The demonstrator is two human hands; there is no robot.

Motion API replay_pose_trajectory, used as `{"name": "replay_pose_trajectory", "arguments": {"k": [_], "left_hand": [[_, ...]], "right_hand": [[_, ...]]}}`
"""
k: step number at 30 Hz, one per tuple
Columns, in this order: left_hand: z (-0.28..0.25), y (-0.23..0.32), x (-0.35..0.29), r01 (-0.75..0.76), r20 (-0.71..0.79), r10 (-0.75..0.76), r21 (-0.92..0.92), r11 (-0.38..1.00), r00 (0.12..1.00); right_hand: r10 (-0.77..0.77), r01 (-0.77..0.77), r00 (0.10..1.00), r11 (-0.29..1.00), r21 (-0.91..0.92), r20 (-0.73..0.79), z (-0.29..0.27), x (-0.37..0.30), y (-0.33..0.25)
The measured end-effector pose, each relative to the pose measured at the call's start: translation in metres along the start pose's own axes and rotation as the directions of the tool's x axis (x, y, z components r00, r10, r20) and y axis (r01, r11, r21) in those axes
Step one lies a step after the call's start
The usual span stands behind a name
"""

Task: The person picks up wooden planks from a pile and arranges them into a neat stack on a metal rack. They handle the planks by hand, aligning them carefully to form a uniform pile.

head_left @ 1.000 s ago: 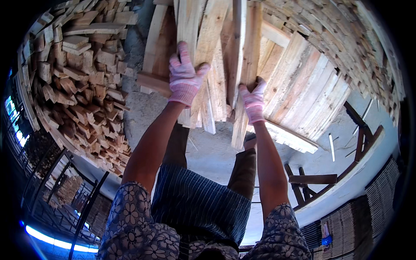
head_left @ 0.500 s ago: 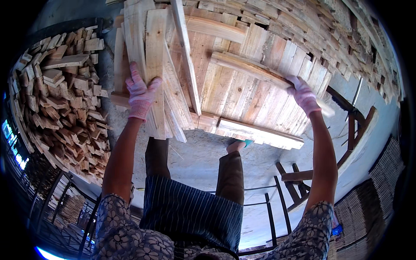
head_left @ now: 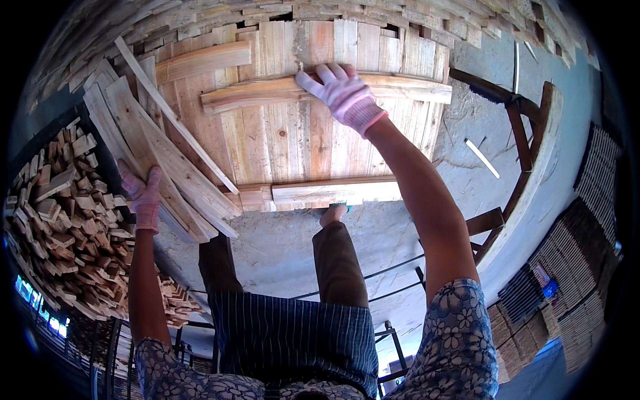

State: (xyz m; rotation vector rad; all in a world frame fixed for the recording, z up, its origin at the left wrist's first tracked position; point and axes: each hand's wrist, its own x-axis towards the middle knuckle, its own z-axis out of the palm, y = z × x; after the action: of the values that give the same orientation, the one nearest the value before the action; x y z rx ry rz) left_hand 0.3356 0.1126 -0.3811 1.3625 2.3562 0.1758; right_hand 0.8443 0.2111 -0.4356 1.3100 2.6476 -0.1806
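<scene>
My left hand (head_left: 141, 193), in a pale pink glove, grips the edge of a long wooden plank (head_left: 137, 120) in a loose fanned bundle, thumb on top and some fingers out of sight beneath. In a matching glove, my right hand (head_left: 340, 97) lies over the middle of a long wooden batten (head_left: 267, 93), its fingers bent over the far edge. That batten crosses a wide panel of side-by-side boards (head_left: 280, 143). Along the panel's near edge lies another batten (head_left: 340, 192). A narrow strip of wood (head_left: 177, 117) slants between the bundle and the panel.
A short board (head_left: 203, 61) rests on the panel's far left. Heaped wood offcuts (head_left: 73, 227) fill the left side, and stacked timber (head_left: 360, 10) lines the back. To the right stands a wooden frame (head_left: 533, 160); a thin light strip (head_left: 481, 158) lies on the floor.
My right hand has gone from near the batten's right end to its middle. The view has swung right, so panel and planks appear farther left. My left hand stays at the plank bundle.
</scene>
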Motion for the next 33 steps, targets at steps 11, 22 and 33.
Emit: {"name": "replay_pose_trajectory", "arguments": {"k": [11,22,33], "left_hand": [[-0.001,-0.016,0.005,-0.041,-0.012,0.040,-0.024,0.999,0.999],[0.000,0.003,-0.004,-0.062,-0.002,0.064,-0.260,0.964,0.998],[-0.001,-0.030,0.004,0.091,0.058,-0.072,-0.476,0.875,0.996]], "right_hand": [[-0.052,0.060,0.930,0.998,-0.011,0.363,-0.045,0.028,0.007],[-0.016,0.015,0.998,1.000,0.011,0.066,-0.001,0.022,0.068],[0.130,-0.157,0.979,0.972,0.177,0.157,-0.041,0.062,-0.052]]}}
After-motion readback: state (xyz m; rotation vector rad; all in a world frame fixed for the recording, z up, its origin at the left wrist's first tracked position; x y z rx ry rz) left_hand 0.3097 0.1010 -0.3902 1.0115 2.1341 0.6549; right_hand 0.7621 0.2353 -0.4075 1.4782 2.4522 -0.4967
